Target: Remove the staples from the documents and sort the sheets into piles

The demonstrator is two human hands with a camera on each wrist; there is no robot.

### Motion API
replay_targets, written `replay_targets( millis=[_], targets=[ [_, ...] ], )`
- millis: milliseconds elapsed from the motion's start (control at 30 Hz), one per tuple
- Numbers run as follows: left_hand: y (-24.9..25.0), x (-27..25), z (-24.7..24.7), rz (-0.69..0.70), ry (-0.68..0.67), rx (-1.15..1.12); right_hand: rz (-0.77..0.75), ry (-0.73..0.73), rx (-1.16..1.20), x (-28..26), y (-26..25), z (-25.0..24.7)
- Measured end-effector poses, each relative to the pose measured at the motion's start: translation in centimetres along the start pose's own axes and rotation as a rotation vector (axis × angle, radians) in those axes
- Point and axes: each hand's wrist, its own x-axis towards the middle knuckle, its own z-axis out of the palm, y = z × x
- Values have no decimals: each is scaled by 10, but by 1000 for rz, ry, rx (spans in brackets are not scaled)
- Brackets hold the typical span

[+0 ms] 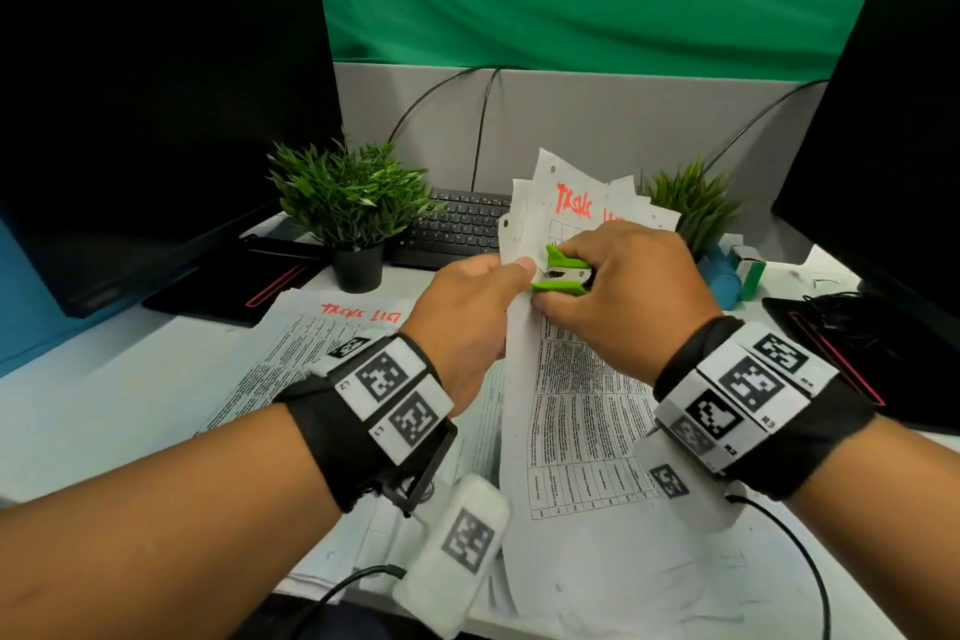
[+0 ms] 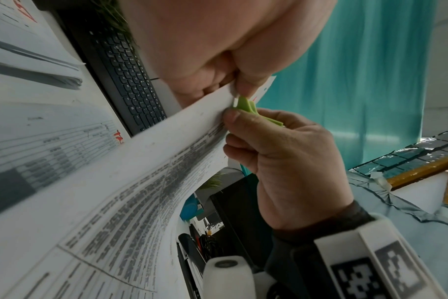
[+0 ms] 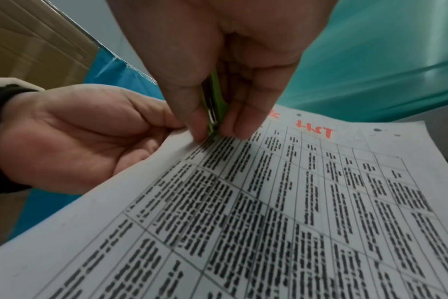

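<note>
A stapled document (image 1: pixel 576 411) of printed tables with red "TASK LIST" writing is lifted off the desk at its far end. My left hand (image 1: pixel 467 312) pinches its left edge between thumb and fingers, seen close in the left wrist view (image 2: pixel 233 87). My right hand (image 1: pixel 618 286) grips a green staple remover (image 1: pixel 563 270), whose jaws sit at the document's edge just beside my left thumb. In the right wrist view the green staple remover (image 3: pixel 215 105) shows between thumb and fingers above the document (image 3: pixel 294 202). No staple can be made out.
More printed sheets (image 1: pixel 311 343) lie flat on the white desk (image 1: pixel 104 405) at left. Two potted plants (image 1: pixel 353 208) (image 1: pixel 691 203), a black keyboard (image 1: pixel 457 224) and two dark monitors (image 1: pixel 156 94) (image 1: pixel 893 135) stand behind. Blue and green items (image 1: pixel 737 276) sit at right.
</note>
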Motion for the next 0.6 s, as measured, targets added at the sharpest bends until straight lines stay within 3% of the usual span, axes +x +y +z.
replay_targets(
  millis=[233, 367, 500, 600],
  targets=[
    [-3, 7, -2, -42, 63, 71, 49, -97, 5, 1, 3, 5],
    [-3, 15, -20, -133, 132, 120, 283, -206, 136, -6, 29, -3],
    [-6, 19, -37, -106, 204, 180, 466, -551, -159, -25, 72, -3],
    [-3, 17, -38, -101, 214, 218, 467, -845, -367, -36, 84, 6]
  ],
)
